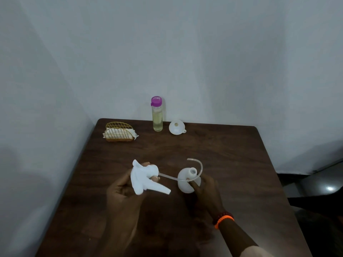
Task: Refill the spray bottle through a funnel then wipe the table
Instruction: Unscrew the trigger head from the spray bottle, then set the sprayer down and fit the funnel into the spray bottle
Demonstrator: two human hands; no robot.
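Disassembly state: the white plastic trigger spray head (146,179) is off the small white plastic spray bottle (187,179), and both sit above the middle of the dark brown wooden tabletop (241,164), toward its near edge.

My left hand (123,190) is closed around the spray head, with its nozzle pointing toward the bottle and down. The clear curved dip tube (196,168) runs from the head's collar to the right, passes in front of the bottle, and arcs up and back behind the bottle's neck. The tube is fully outside the bottle.

My right hand (206,190) grips the bottle body from its right and near side; the thumb lies across the front face. The bottle is tilted slightly, and its open mouth faces up and away from me. An orange bracelet and a dark beaded bracelet (223,219) sit on my right wrist.

Along the far edge of the tabletop:
- A tall clear bottle of pale yellow liquid with a purple cap (157,114) stands upright near the middle.
- A white plastic funnel (176,127) lies just to its right, apart from it, wide end facing me.
- A gold wire napkin holder with white napkins (119,132) stands near the far left corner.
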